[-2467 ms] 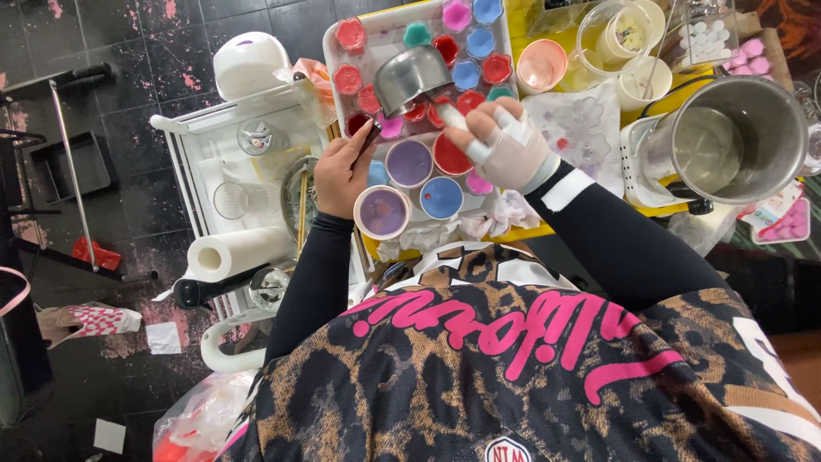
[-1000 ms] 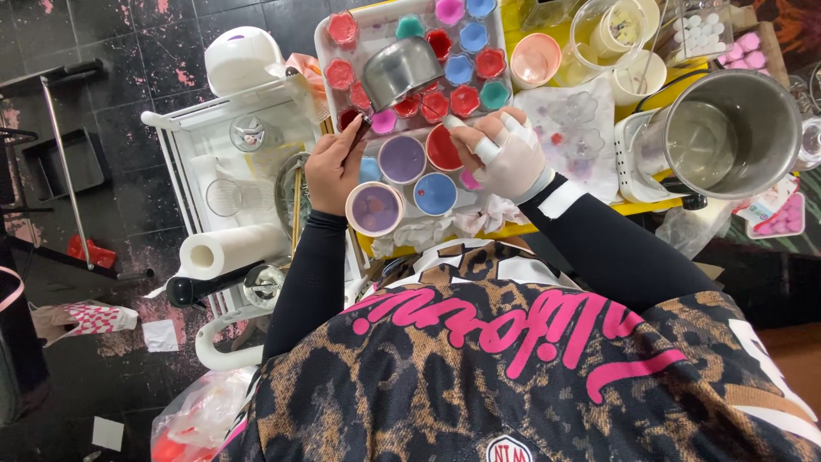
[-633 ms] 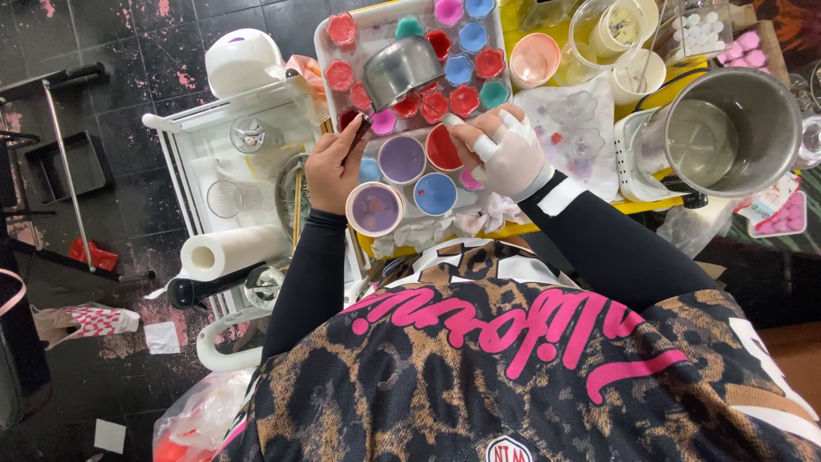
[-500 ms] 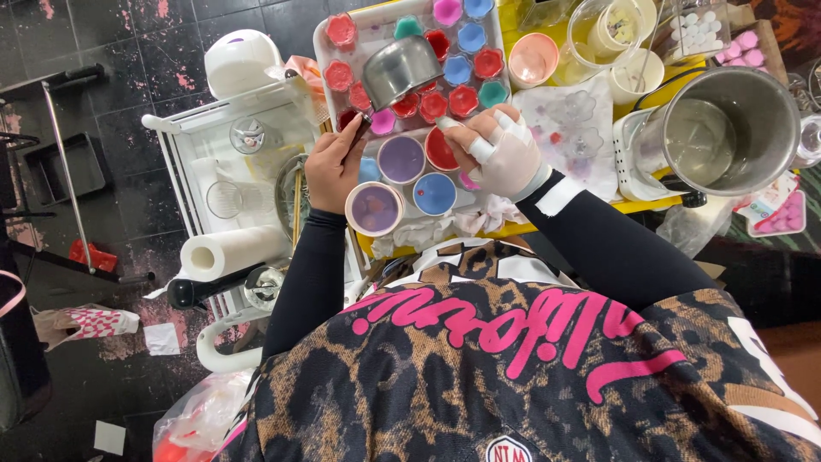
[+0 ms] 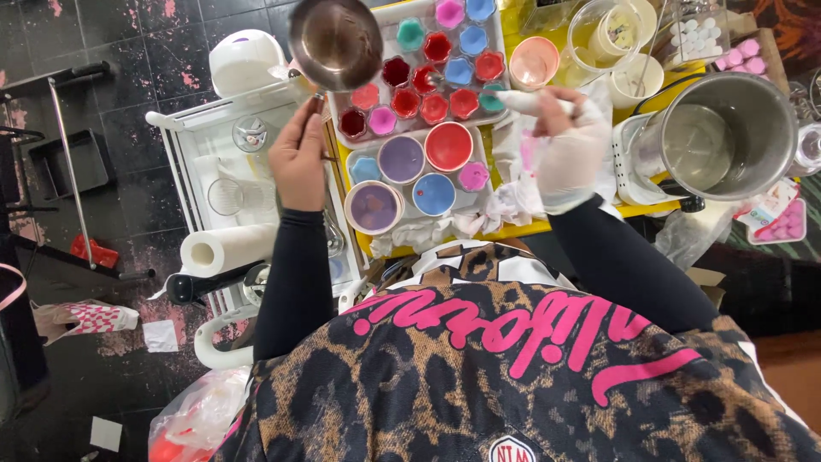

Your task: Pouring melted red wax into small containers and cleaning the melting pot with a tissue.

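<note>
My left hand grips the handle of a small metal saucepan and holds it above the left end of a white tray of small coloured moulds filled red, pink, blue and teal. My right hand, in a white glove, is closed on a thin white stick that points left over the tray's right edge. Below the tray stand a purple-filled cup, a purple bowl, a red bowl, a blue cup and a small pink cup.
A large steel pot sits on a heater at the right. A peach cup and a clear jug stand behind the tray. A white cart with a paper towel roll is on the left. Crumpled tissue lies by the cups.
My left hand has lifted the saucepan off the tray, up and to the left. My right hand has drawn back to the right with the stick. The view has closed in.
</note>
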